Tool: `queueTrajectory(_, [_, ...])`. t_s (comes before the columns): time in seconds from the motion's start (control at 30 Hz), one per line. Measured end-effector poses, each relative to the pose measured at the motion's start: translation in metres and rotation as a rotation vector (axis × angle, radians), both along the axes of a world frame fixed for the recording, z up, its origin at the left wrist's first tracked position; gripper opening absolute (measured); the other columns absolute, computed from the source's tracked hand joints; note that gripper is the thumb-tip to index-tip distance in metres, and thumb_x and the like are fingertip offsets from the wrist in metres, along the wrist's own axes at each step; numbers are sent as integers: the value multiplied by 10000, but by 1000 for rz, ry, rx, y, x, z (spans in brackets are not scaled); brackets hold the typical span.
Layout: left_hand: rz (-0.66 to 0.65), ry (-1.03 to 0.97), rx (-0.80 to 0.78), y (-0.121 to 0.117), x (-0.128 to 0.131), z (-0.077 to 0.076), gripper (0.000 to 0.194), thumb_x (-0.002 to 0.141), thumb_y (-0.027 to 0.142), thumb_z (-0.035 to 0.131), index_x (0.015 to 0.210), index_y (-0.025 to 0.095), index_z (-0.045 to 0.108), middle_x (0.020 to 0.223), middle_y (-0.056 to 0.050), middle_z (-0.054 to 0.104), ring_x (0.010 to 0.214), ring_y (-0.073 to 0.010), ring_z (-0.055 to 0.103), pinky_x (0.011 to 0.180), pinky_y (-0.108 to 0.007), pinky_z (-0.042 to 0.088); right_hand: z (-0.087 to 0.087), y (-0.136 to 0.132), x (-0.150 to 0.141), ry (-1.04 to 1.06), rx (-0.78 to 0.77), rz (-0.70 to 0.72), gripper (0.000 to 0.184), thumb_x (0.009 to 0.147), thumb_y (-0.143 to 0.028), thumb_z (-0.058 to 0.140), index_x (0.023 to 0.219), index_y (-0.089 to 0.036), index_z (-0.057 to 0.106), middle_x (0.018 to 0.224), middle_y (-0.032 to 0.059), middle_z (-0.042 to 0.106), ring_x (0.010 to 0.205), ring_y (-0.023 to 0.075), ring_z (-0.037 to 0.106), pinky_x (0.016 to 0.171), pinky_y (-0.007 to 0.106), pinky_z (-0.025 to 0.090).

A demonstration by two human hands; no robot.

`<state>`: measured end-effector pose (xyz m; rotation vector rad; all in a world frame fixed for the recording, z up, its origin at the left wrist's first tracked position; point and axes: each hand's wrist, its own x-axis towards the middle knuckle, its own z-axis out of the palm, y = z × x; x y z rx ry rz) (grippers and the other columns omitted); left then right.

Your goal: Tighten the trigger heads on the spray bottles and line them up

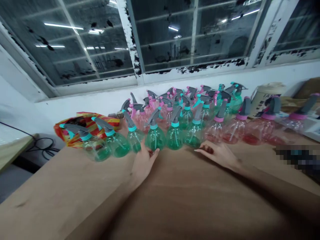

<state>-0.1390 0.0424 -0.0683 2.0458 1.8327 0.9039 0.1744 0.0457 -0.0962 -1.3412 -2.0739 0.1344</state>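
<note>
A front row of round clear spray bottles with grey trigger heads stands on the wooden table [175,190]. Those with turquoise collars hold green liquid; the pink-collared ones at right hold reddish liquid. My left hand [143,163] is at the base of a green spray bottle [155,139], its thumb and forefinger apart; whether it touches the bottle is unclear. To its right stands another green spray bottle [174,138]. My right hand [218,154] has loosely bent fingers and a thumb held apart, just in front of a green bottle [193,135] and a pink-collared bottle [215,130].
Several more spray bottles [170,111] crowd behind the front row against the wall. A red-and-yellow striped bag [110,123] lies at left, near black cables [42,145]. A beige printed bag [266,96] stands at back right. A pixelated dark object [300,160] lies at right.
</note>
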Motion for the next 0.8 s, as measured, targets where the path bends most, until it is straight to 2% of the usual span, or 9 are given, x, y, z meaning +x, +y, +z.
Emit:
queueTrajectory(0.13, [13,14,-30,11,6,4,697,863,444,520,1394,108,218,722,-16,649,714,-253,659,658,-344,475,-6,7,23,-22,-75,-22,359,865,-585,473,828,-260,620,620,-19,639,545,159,597,537,281,440])
queueTrajectory(0.4, [23,24,-87,16,13,7,498,866,461,508,1215,125,391,726,-37,686,731,-246,680,660,-328,479,-11,17,46,20,-175,-50,383,847,-617,473,862,-263,620,736,2,675,653,182,621,638,318,472])
queueTrajectory(0.6, [43,55,-120,18,18,10,582,875,465,505,1292,106,315,739,-51,702,767,-255,690,707,-340,485,-13,17,56,29,-158,-76,383,847,-611,480,880,-258,625,748,4,684,646,175,625,622,313,478])
queueTrajectory(0.8, [96,134,-160,16,20,16,646,877,522,485,1330,108,282,750,-59,712,806,-273,696,703,-332,488,-4,5,43,50,-127,-76,377,846,-605,489,867,-254,627,746,11,701,635,182,641,612,316,489])
